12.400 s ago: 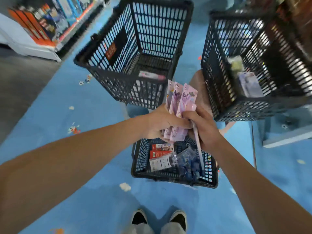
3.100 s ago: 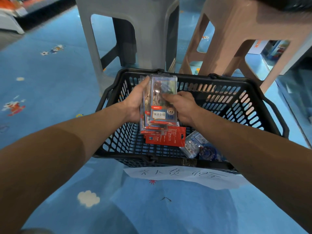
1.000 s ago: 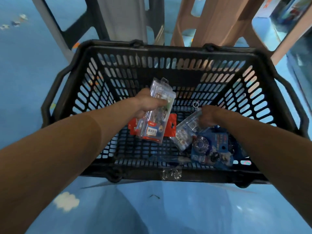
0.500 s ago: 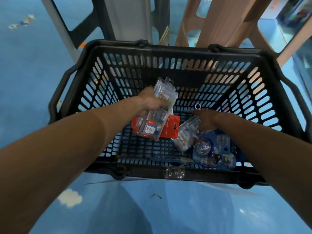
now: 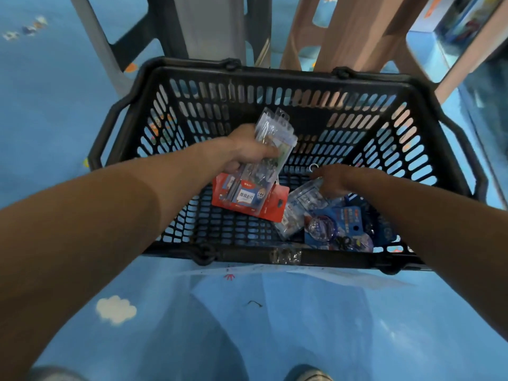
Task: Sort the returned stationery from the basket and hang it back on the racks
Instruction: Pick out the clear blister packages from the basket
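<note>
The clear packs (image 5: 273,144) are kept clenched in the left hand (image 5: 246,154); the right hand (image 5: 336,178), taken off them, is laid on a loose packet (image 5: 299,209) in the basket (image 5: 275,74), grip indiscernible. Gathering is judged unfinished.

This is a shop, seemingly one selling stationery and toys. Around the fingers (image 5: 268,154) stands a black plastic shopping basket (image 5: 275,78) with hinged handles. In and beneath the fingers are sealed packs (image 5: 275,210) with punched hang-holes at their tops. Beyond the fingers, past the basket's far wall, stand a grey stool (image 5: 214,26) and a brown stool (image 5: 354,28). Far up to their right is a blurred shelf (image 5: 464,15) of boxed goods. The blue floor (image 5: 55,92) carries cartoon clouds.
</note>
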Motion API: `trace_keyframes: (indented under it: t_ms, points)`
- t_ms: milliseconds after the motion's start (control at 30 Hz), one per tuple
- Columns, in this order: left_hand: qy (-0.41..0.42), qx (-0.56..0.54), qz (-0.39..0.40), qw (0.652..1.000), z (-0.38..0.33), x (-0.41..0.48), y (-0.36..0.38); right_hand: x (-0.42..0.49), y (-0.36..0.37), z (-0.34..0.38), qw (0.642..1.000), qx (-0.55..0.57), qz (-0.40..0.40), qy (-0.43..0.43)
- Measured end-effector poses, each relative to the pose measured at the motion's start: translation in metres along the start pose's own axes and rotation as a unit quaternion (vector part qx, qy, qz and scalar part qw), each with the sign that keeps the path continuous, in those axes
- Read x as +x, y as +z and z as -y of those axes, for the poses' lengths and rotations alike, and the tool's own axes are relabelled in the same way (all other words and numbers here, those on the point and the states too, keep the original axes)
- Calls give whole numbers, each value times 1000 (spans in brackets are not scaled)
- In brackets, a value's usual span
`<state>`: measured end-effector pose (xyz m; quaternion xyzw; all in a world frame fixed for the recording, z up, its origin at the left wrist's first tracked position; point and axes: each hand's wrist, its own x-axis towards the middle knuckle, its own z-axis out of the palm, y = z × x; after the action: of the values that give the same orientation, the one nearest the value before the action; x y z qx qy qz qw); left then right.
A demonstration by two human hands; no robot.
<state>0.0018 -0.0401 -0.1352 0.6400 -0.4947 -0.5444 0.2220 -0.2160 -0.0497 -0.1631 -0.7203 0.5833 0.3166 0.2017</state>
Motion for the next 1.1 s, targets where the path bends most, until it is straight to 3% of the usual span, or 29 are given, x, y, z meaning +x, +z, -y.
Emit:
trace_keyframes:
  t_ms: [133, 300, 433, 567, 633, 700, 833, 967, 1000, 1033, 1100]
  points:
    - [-14, -1, 2, 1000, 1, -2, -1, 8, 0, -1, 1000, 14, 12, -5]
    - [-33, 14, 26, 999, 8, 0, -4, 16, 10, 1, 996, 47, 81, 1]
    - [-35, 34, 19, 999, 14, 6, -5, 13, 5, 0, 999, 32, -11, -21]
    - [-21, 55, 15, 998, 18, 8, -6, 6, -8, -4, 985, 168, -28, -21]
    - [-8, 67, 5, 998, 17, 3, -7, -4, -17, -4, 951, 306, 8, -33]
    - [12, 78, -13, 997, 16, -3, -9, -20, -30, -1, 892, 447, 48, -56]
    - [33, 31, -31, 998, 8, -21, -17, -46, -54, 14, 785, 611, 25, -99]
    - [10, -60, 18, 998, -5, -49, -28, -73, -74, 30, 587, 790, 68, -164]
    - [6, -80, 35, 996, -7, -54, -32, -79, -78, 34, 565, 802, 61, -182]
    - [2, -103, 53, 993, -7, -58, -34, -87, -80, 39, 574, 793, 45, -200]
    - [-7, -156, 82, 984, -10, -69, -39, -95, -81, 50, 651, 728, -28, -214]
